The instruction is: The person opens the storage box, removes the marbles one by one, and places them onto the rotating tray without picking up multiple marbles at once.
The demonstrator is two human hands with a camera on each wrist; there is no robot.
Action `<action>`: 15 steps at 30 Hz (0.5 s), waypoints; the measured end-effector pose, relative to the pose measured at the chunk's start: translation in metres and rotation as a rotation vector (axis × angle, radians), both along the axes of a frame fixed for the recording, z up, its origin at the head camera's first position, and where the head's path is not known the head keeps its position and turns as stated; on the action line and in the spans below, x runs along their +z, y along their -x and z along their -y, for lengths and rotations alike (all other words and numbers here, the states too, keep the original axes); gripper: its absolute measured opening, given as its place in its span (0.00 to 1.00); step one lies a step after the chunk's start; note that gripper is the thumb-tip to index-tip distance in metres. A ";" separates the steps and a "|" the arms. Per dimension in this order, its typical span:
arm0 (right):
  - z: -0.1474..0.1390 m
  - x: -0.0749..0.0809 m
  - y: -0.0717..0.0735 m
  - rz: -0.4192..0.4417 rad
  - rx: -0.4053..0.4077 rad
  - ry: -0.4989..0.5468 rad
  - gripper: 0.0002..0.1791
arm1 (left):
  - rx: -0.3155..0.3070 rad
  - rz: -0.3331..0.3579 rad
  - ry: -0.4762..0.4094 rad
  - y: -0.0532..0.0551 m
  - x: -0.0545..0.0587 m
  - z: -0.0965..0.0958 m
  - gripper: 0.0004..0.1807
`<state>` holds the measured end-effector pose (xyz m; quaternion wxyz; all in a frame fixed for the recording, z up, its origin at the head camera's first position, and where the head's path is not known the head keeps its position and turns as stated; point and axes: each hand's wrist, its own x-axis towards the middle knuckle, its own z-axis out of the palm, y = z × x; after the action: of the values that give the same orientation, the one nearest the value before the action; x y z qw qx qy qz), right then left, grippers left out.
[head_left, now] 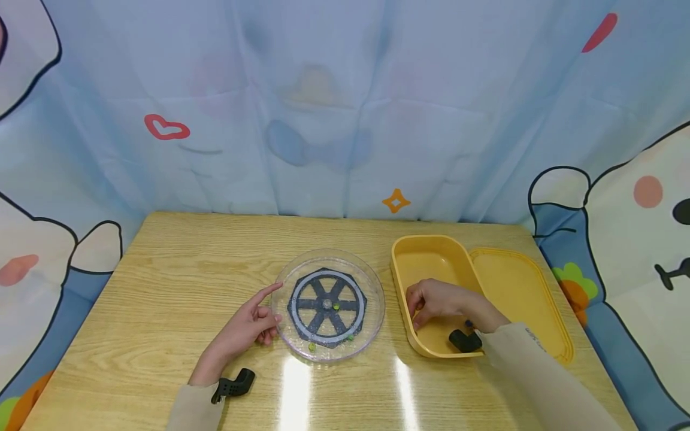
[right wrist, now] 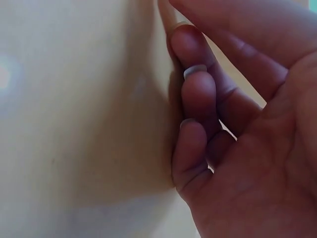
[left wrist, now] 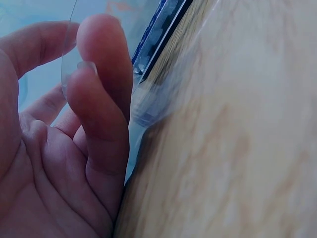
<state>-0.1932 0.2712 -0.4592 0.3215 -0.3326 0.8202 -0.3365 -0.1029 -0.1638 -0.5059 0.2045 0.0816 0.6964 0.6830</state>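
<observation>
A clear round dish [head_left: 374,326] stands on the table, with a dark six-spoked wheel shape [head_left: 326,303] showing in it. Small green bits [head_left: 312,346] lie about the dish. My left hand [head_left: 247,328] is at its left rim, index finger extended to the edge, thumb tip close by and the other fingers loosely bent. To the right, my right hand [head_left: 439,301] reaches down into a yellow box [head_left: 431,248] by its left wall. Its fingers [right wrist: 194,99] are bent close over the pale bottom; I cannot tell whether the fingertips pinch anything.
A yellow lid [head_left: 525,299] lies on the table [head_left: 178,269] right of the box, partly behind it. Black wrist cameras [head_left: 237,383] are worn on both wrists. Behind the table hangs a blue printed curtain [head_left: 334,120].
</observation>
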 end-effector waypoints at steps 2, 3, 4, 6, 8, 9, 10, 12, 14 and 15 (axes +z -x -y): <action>-0.002 -0.001 0.001 -0.001 0.013 0.012 0.06 | 0.001 -0.001 0.000 0.000 -0.001 0.000 0.38; -0.003 -0.002 0.002 0.001 0.019 0.019 0.06 | 0.001 -0.001 -0.002 0.000 -0.001 0.000 0.38; -0.004 -0.002 0.002 0.004 0.024 0.026 0.06 | 0.001 -0.001 -0.005 0.001 -0.001 0.000 0.38; -0.007 -0.003 0.004 0.015 0.027 0.037 0.05 | 0.002 0.000 -0.006 0.001 -0.001 0.000 0.38; -0.009 -0.003 0.005 0.035 0.016 0.039 0.04 | 0.003 0.001 -0.008 0.001 0.000 -0.001 0.38; -0.010 -0.003 0.006 0.049 0.008 0.041 0.03 | 0.004 0.000 -0.005 0.001 0.000 -0.001 0.38; -0.010 -0.002 0.006 0.062 0.001 0.042 0.03 | 0.005 -0.001 -0.002 0.001 0.000 -0.001 0.38; -0.010 -0.001 0.007 0.090 -0.017 0.044 0.02 | 0.007 -0.004 0.005 0.001 0.000 0.000 0.38; -0.010 0.000 0.007 0.104 -0.026 0.045 0.01 | 0.008 -0.007 0.010 0.001 0.000 0.000 0.38; -0.011 0.000 0.007 0.110 -0.033 0.047 0.02 | 0.007 -0.008 0.013 0.001 -0.001 0.000 0.37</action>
<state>-0.2003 0.2817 -0.4587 0.3526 -0.3073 0.7986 -0.3788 -0.1034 -0.1637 -0.5066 0.1998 0.0809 0.7020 0.6788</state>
